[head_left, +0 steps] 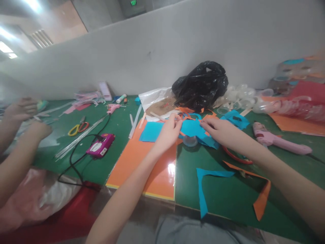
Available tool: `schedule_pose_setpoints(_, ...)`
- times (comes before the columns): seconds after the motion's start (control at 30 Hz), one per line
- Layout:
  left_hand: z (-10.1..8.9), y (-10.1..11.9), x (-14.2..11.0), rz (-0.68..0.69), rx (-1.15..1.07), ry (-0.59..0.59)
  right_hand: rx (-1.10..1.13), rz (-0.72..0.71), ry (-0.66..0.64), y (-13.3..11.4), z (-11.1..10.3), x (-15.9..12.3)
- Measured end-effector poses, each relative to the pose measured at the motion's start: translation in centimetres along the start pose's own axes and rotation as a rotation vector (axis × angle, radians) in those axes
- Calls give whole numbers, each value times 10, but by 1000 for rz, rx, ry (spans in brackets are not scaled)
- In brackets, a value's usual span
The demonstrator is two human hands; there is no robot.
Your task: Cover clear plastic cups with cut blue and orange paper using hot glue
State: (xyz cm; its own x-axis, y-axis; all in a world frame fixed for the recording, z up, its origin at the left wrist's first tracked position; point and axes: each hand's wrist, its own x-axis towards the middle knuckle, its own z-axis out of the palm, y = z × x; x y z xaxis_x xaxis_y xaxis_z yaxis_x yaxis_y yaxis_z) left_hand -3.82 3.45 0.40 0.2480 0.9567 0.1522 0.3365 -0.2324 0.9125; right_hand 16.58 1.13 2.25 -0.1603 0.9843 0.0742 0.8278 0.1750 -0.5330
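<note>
A piece of blue paper (191, 127) is held up between my two hands over the table. My left hand (173, 126) pinches its left edge, and my right hand (215, 128) pinches the right edge. Just below the paper sits a clear plastic cup (190, 141). More blue paper (151, 131) lies partly behind my left wrist, on an orange sheet (127, 166) in a shiny cover. Blue and orange scraps lie behind and beside my hands. Under my right forearm shows a red loop-shaped handle (237, 158); the rest of it is hidden.
A pink glue gun (284, 142) lies right, near plastic cups (286, 105). A black plastic bag (200, 86) stands by the wall. Paper offcuts (201, 189) lie in front. Leftward are a purple box (101, 146) with a cable, scissors (78, 128) and another person's hands (38, 130).
</note>
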Motion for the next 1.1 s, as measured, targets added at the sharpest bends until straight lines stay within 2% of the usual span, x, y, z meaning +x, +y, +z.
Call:
schedule_pose_setpoints(0.07, 0, 1, -1, 0, 3, -4, -3, -14, 38, -1, 0, -1)
schedule_pose_setpoints(0.13, 0, 2, -2, 1, 7, -8, -37, -67, 149, 0, 2, -1)
schedule_pose_setpoints(0.23, 0, 2, -2, 11, 7, -1, -103, -241, 371, 1, 9, 1)
schedule_pose_setpoints(0.3, 0, 0, -1, 27, -1, 4, -117, -384, 446, 1, 15, 2)
schedule_pose_setpoints(0.4, 0, -2, 0, 53, -17, 1, -158, -538, 393, 0, 26, -1)
schedule_pose_setpoints(0.47, 0, -4, 1, 52, -17, -3, -212, -581, 339, -2, 33, -4)
schedule_pose_setpoints(0.73, 0, -2, 1, 0, -24, -12, -375, -583, 277, -5, 45, -12)
schedule_pose_setpoints(1.1, 1, -5, 3, 5, -50, 26, -464, -590, 311, -4, 53, -13)
